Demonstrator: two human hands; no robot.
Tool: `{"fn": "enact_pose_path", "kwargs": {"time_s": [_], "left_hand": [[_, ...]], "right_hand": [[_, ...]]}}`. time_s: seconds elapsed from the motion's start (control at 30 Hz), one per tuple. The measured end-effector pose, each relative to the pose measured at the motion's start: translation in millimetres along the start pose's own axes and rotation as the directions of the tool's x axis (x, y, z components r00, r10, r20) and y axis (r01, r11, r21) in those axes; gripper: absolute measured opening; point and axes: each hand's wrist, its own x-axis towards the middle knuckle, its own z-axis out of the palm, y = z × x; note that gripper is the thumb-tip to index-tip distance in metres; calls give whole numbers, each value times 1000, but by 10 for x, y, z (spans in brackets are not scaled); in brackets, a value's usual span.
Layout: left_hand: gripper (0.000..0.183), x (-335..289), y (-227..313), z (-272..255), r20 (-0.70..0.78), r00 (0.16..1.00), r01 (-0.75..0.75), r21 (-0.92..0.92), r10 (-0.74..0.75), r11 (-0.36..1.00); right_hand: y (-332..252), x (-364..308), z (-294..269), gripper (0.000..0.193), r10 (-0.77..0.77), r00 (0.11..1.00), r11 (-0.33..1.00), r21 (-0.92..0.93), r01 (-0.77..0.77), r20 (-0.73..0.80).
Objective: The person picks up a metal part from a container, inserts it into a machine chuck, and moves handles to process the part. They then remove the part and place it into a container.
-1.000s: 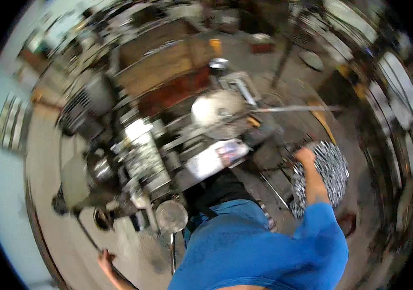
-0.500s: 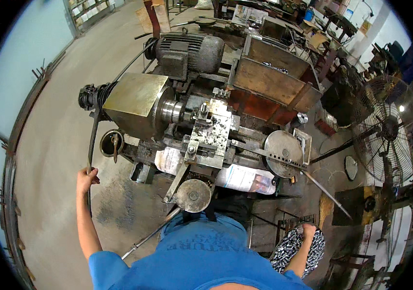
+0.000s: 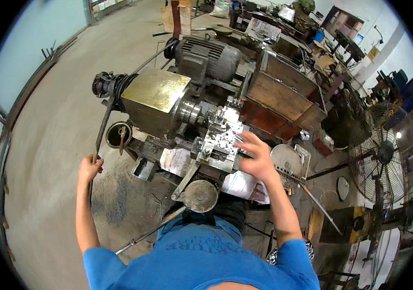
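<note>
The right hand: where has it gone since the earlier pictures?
The right hand has come up from low beside the patterned cloth to the grey metal lathe carriage, fingers spread over it. The left hand stays closed on the long dark metal lever, as half a second ago. The lathe itself has not shifted.

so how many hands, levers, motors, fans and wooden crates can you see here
hands: 2, left gripping the lever, right spread open over the lathe carriage
lever: 1
motor: 1
fan: 1
wooden crate: 1
total: 6
</note>
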Motion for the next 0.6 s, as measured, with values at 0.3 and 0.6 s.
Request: {"fn": "enact_pose_path", "kwargs": {"time_s": [0.3, 0.6], "left_hand": [[28, -539, -38, -93, -58, 998, 49, 158, -40, 986], [31, -588, -143, -50, -212, 977, 77, 422, 15, 903]], "right_hand": [[165, 1295, 915, 25, 198, 916, 718, -688, 106, 348], [-40, 1487, 970, 38, 439, 886, 857, -366, -362, 152]]}}
